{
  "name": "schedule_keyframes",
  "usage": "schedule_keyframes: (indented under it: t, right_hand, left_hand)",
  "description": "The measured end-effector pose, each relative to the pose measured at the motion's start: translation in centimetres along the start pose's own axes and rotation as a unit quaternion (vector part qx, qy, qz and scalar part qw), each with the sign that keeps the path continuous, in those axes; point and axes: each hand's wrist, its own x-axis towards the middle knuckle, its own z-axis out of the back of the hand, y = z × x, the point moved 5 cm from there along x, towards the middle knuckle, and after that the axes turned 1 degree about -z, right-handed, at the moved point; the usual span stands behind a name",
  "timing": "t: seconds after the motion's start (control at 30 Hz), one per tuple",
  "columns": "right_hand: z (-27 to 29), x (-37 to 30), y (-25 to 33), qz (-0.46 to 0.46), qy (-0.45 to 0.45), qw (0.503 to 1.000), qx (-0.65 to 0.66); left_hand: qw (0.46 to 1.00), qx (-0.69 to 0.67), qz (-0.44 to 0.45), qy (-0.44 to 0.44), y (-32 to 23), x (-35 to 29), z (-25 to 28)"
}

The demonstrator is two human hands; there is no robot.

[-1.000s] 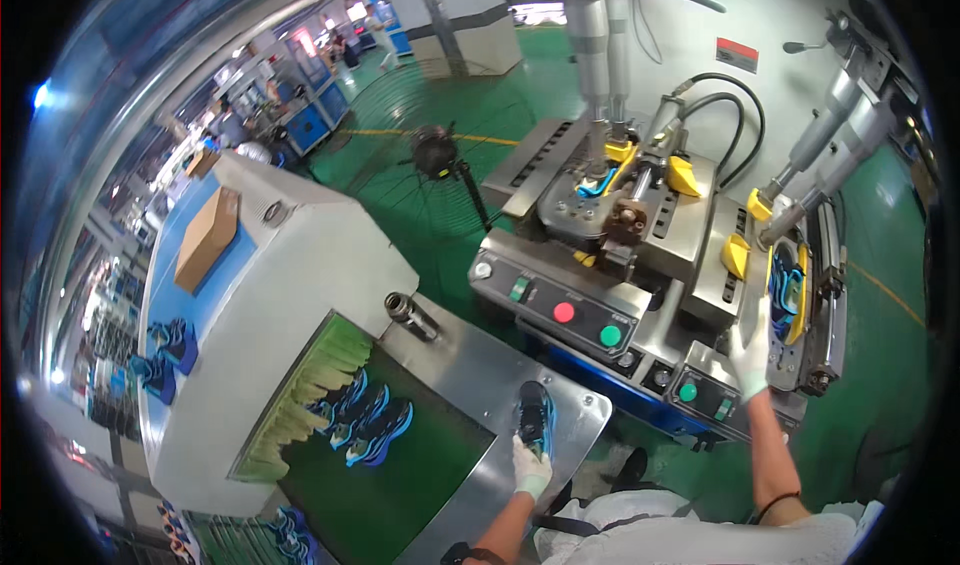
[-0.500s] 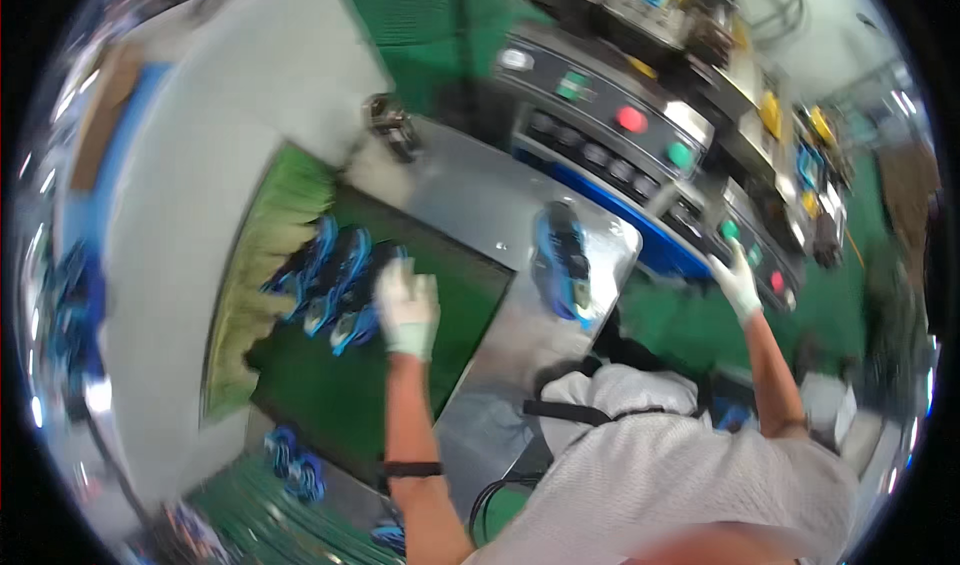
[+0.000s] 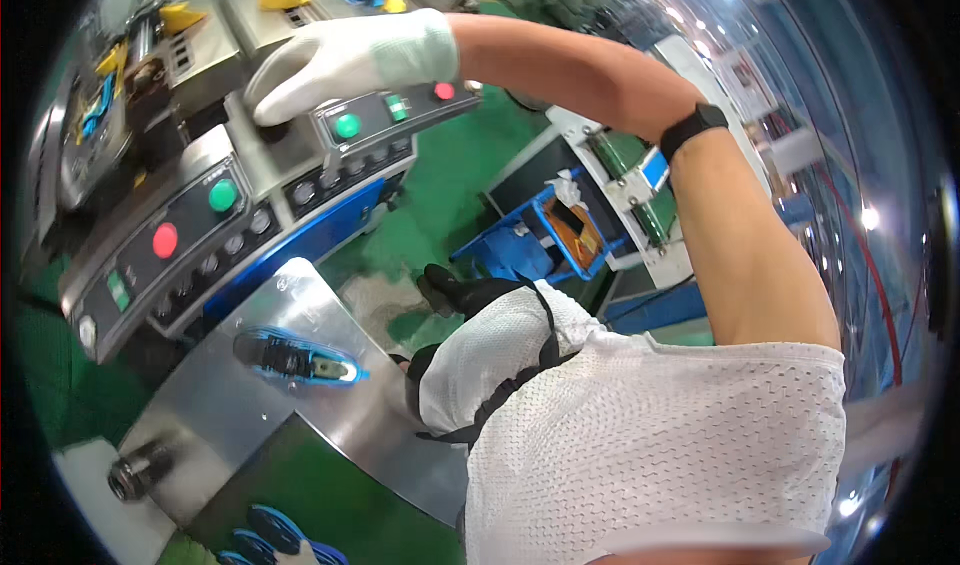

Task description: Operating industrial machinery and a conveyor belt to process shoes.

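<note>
My right hand (image 3: 335, 65), in a white glove, reaches over the machine at the upper left. Its thumb and fingers are apart, and nothing shows between them. Below the fingers is a grey metal block (image 3: 262, 150) between two control panels; whether I touch it I cannot tell. A black-and-blue shoe upper (image 3: 300, 356) lies on the metal table (image 3: 240, 420). At the bottom edge, a bit of white glove, likely my left hand (image 3: 295, 554), shows against several more blue-edged uppers (image 3: 270, 530) on the green mat (image 3: 345, 495). Its fingers are mostly cut off.
The left control panel (image 3: 150, 255) has green and red buttons; another panel (image 3: 390, 115) stands right of it. A dark metal cylinder (image 3: 140, 470) lies on the table's left part. Blue crates (image 3: 520, 250) and a white-framed conveyor (image 3: 630, 190) stand beyond my legs.
My view has swung to the right. My right hand has moved from beside the panel's green button to above the machine. My left hand has slipped to the bottom edge of the view.
</note>
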Motion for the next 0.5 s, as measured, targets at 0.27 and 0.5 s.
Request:
schedule_keyframes:
  t: [0.27,0.5]
  right_hand:
    - [2.3,-4.9,-1.5,0.069,-0.072,0.989,0.109]
    - [-12.1,-10.9,-8.7,-0.040,0.018,0.938,0.344]
  left_hand:
    - [0.976,-0.218,0.005,0.022,-1.1,-4.6,-4.0]
    - [0.868,-0.485,-0.068,-0.086,-12.9,-14.6,6.4]
